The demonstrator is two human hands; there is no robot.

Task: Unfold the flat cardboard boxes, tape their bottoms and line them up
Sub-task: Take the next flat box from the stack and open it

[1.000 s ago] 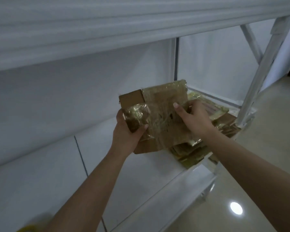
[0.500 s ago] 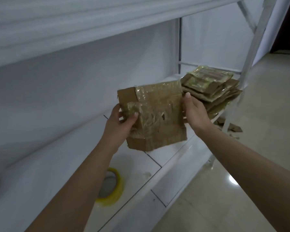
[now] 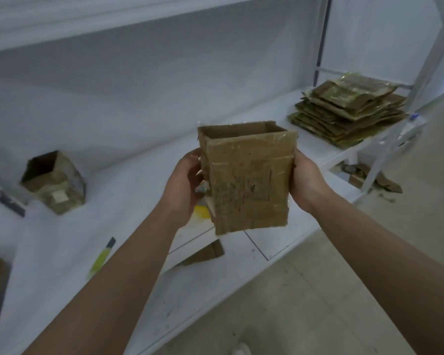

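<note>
Both hands hold an opened cardboard box above a white shelf: left hand and right hand grip opposite sides. Its taped label is unreadable. Flat boxes are stacked far right.

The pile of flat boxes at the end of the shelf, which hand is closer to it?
Right. The right hand grips the opened box on the side facing the pile; the left hand is farther away.
</note>
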